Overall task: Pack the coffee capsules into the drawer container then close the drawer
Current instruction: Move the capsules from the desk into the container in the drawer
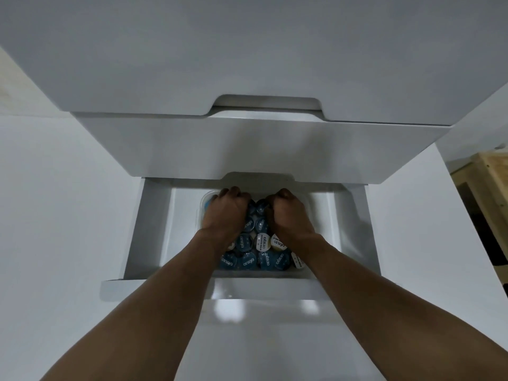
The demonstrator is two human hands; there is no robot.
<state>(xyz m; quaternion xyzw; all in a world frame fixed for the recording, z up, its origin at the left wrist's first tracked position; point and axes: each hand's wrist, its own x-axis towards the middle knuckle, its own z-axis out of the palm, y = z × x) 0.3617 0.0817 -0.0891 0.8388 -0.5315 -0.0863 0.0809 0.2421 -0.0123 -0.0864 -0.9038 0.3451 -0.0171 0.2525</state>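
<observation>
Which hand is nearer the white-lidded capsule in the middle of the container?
Right. The right hand sits just above and beside the white-lidded capsule, near its wrist; the left hand lies farther, across the container.

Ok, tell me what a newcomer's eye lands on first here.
Two bare forearms reach into the open bottom drawer, the left hand and right hand curled over the far end of a clear container. Between them, blue-lidded coffee capsules fill it, bright against the white cabinet.
</observation>
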